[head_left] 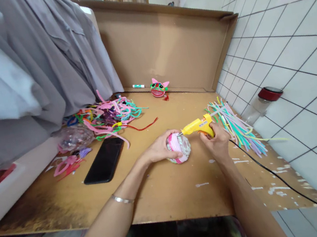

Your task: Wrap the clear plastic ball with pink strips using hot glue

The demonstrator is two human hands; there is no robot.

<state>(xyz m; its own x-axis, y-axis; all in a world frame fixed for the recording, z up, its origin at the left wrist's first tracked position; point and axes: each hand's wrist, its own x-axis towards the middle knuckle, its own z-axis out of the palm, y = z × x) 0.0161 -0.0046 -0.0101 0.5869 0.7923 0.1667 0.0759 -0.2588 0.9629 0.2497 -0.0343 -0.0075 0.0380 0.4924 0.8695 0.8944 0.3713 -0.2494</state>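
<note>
My left hand (161,147) is wrapped round a round craft piece (183,147), pink and whitish, apparently wound from pipe cleaners. It is held just over the wooden table. In my right hand (217,141) is a yellow hot glue gun (195,125), pointed left. Its metal nozzle touches or nearly touches the top of the craft piece; I cannot tell which. A pale glue stick protrudes from the gun's rear, and a black cord (274,173) trails off to the lower right. My fingers hide part of the piece's left side.
Loose pipe cleaners (114,114) lie in a heap at the left, near a black phone (104,160). More pipe cleaners (239,126) lie bundled at the right, by a red-lidded jar (262,104). A finished-looking animal head (159,88) and a glue-stick tube (138,86) stand before a cardboard panel (164,48).
</note>
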